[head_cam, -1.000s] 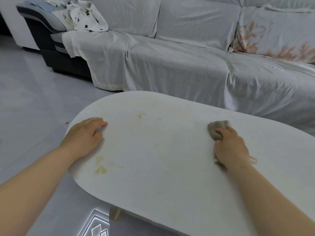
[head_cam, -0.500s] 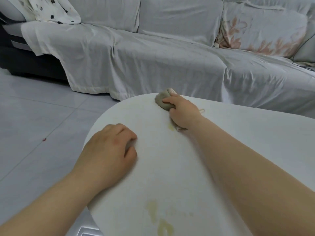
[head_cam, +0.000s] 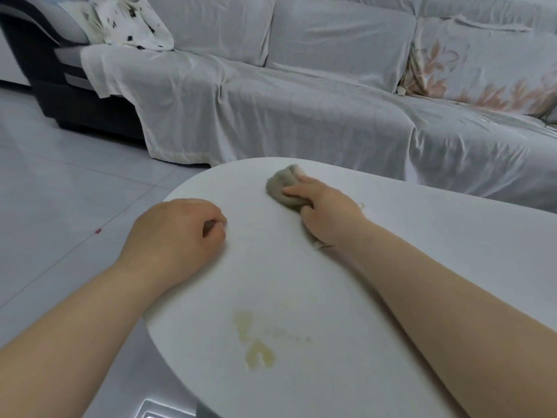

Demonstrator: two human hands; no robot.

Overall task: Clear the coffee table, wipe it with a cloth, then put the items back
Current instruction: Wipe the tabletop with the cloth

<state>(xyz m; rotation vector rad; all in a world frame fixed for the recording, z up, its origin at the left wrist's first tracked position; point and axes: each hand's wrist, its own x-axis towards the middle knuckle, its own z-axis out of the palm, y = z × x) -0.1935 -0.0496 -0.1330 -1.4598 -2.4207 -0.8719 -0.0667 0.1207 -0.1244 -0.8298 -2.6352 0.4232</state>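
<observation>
The white oval coffee table [head_cam: 422,267] fills the lower right of the head view. My right hand [head_cam: 328,212] presses a bunched grey-brown cloth [head_cam: 283,185] onto the table's far left part, fingers closed over it. My left hand [head_cam: 177,236] rests as a loose fist on the table's left rim, holding nothing. A yellowish stain [head_cam: 256,345] lies on the tabletop near the front edge, between my forearms.
A long sofa under a pale grey cover [head_cam: 301,116] runs behind the table, with a floral cushion [head_cam: 482,64] at the right and a spotted white cloth [head_cam: 129,22] at its left end. Grey tiled floor [head_cam: 60,191] lies to the left.
My right hand has swept the cloth from the table's middle right over to its far left part. My left hand has curled from flat into a loose fist on the rim.
</observation>
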